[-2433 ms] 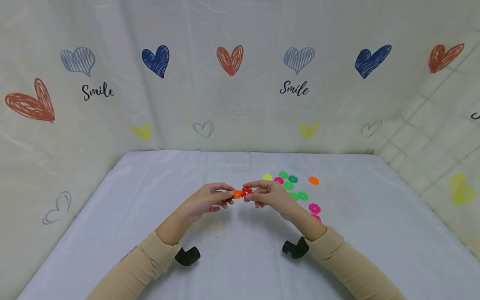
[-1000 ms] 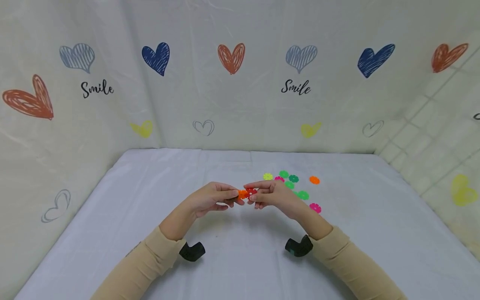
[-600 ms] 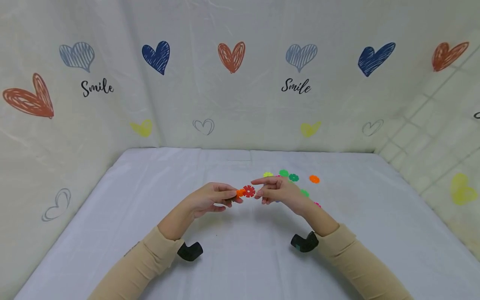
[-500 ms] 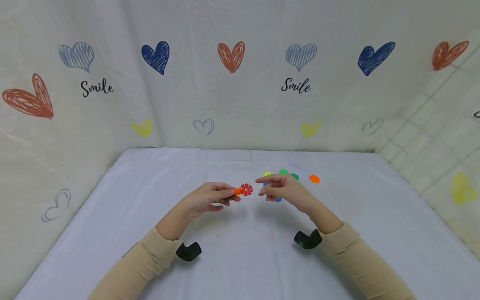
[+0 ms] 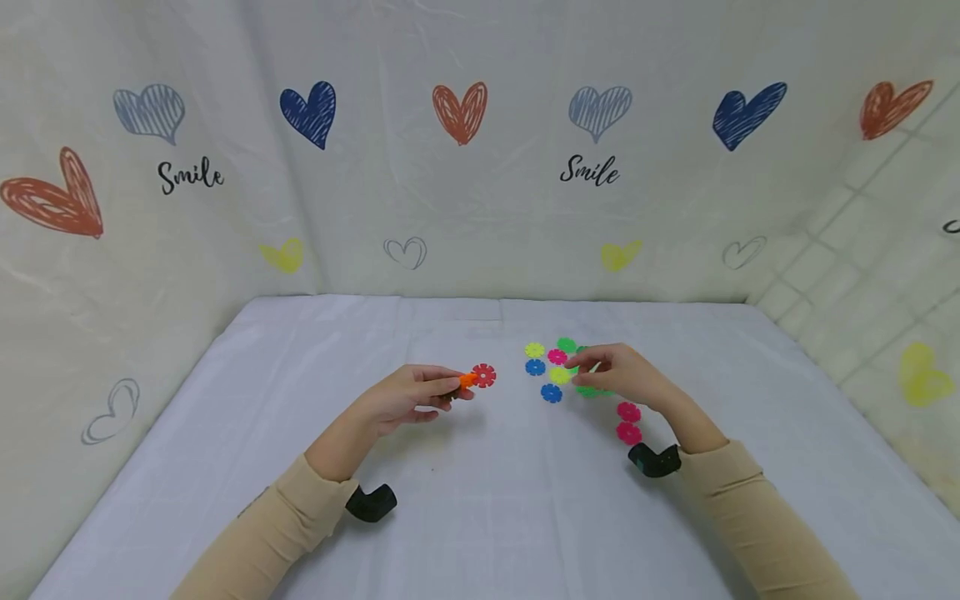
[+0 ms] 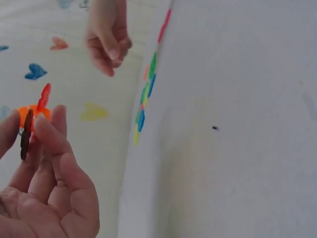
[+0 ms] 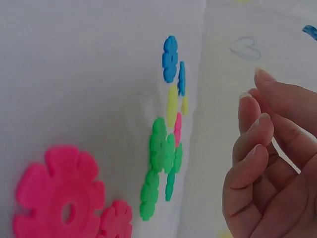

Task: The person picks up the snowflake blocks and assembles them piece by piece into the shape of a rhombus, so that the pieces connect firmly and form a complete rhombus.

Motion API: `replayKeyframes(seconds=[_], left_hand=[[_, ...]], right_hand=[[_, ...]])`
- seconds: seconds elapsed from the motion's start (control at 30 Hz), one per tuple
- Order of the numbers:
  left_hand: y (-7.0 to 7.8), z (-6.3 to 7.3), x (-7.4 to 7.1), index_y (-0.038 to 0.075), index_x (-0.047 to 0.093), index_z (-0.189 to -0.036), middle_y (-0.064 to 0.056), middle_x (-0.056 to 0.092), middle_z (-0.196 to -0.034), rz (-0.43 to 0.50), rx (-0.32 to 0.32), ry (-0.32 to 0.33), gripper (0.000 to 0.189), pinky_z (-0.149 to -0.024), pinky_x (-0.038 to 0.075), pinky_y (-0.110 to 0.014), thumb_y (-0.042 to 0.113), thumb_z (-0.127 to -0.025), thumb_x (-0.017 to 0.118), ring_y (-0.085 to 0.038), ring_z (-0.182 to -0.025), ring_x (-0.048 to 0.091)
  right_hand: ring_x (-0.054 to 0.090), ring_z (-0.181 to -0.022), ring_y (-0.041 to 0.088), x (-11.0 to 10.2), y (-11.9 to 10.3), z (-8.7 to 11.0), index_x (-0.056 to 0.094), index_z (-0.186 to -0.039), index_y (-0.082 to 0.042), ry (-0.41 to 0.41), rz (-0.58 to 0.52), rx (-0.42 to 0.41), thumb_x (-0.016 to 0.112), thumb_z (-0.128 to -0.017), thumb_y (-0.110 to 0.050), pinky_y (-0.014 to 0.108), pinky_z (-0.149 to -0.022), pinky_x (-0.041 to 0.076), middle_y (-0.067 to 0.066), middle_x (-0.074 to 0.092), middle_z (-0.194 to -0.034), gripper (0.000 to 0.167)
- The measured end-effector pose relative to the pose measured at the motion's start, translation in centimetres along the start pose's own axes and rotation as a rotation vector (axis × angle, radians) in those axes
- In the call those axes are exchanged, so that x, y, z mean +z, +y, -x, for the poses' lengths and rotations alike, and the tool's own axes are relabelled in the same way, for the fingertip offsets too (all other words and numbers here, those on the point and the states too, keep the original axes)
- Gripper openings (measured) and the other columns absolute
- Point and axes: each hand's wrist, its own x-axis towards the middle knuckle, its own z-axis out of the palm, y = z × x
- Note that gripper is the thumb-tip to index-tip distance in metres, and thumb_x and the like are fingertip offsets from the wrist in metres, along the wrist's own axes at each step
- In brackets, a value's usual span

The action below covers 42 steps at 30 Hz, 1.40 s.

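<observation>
My left hand (image 5: 405, 398) pinches a small joined cluster of flower-shaped plastic interlocking discs above the table. In the left wrist view an orange disc (image 6: 42, 110) sits in the middle, with a red disc (image 6: 44, 96) at one side and a dark brown disc (image 6: 26, 136) at the other. The red disc stands out past the fingertips in the head view. Over the loose discs hovers my right hand (image 5: 618, 375), holding nothing, its fingers loosely bent. A yellow disc (image 5: 559, 376) and a green disc (image 5: 588, 392) lie nearest its fingertips.
Several loose discs lie on the white cloth, among them a blue disc (image 5: 551, 393), another blue disc (image 5: 535, 367), a yellow disc (image 5: 534, 350) and a pink disc (image 5: 629, 433) near the right wrist. A white curtain (image 5: 510, 217) printed with hearts hangs behind the table.
The red disc has been joined to the orange one, and my right hand has let go of it. That hand has moved right, over the loose discs; the left has drawn slightly left with the cluster.
</observation>
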Motion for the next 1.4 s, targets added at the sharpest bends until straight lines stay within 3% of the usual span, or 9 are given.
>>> replayKeyframes(seconds=[0.43,0.77,1.07,1.4], left_hand=[[-0.1,0.0,-0.3,0.006,0.068,-0.128,-0.002,0.076,-0.108,-0.011,-0.004,0.005,0.033,-0.079,0.046,-0.032,0.027,-0.103,0.065,-0.019,-0.091,0.061],[-0.2,0.0,-0.2,0.006,0.067,-0.128,-0.005,0.076,-0.11,-0.019,-0.013,0.016,0.033,-0.079,0.046,-0.032,0.027,-0.103,0.065,-0.017,-0.087,0.061],[-0.1,0.1,-0.2,0.007,0.066,-0.129,-0.008,0.075,-0.113,-0.014,-0.011,0.008,0.033,-0.079,0.046,-0.032,0.026,-0.102,0.066,-0.016,-0.087,0.061],[0.0,0.1,-0.1,0.006,0.066,-0.128,-0.009,0.074,-0.114,-0.023,-0.006,0.007,0.034,-0.078,0.046,-0.031,0.026,-0.102,0.066,-0.017,-0.088,0.062]], right_hand=[[0.058,-0.074,0.02,-0.7,2.0,-0.3,0.059,-0.125,-0.002,-0.126,0.15,0.105,0.076,-0.092,-0.015,0.035,-0.067,0.048,0.008,0.057,-0.098,0.039],[0.056,-0.076,0.021,-0.5,2.5,-0.9,0.062,-0.119,0.0,-0.115,0.182,0.086,0.075,-0.092,-0.012,0.033,-0.067,0.049,0.009,0.056,-0.093,0.032],[0.058,-0.098,0.027,0.2,2.3,-0.6,0.065,-0.115,-0.005,-0.056,0.199,0.104,0.077,-0.09,-0.011,0.036,-0.076,0.055,0.01,0.062,-0.108,0.028],[0.06,-0.09,0.025,-0.1,1.2,0.0,0.069,-0.105,-0.004,-0.004,0.202,-0.008,0.071,-0.092,-0.002,0.035,-0.075,0.053,0.006,0.067,-0.097,0.014]])
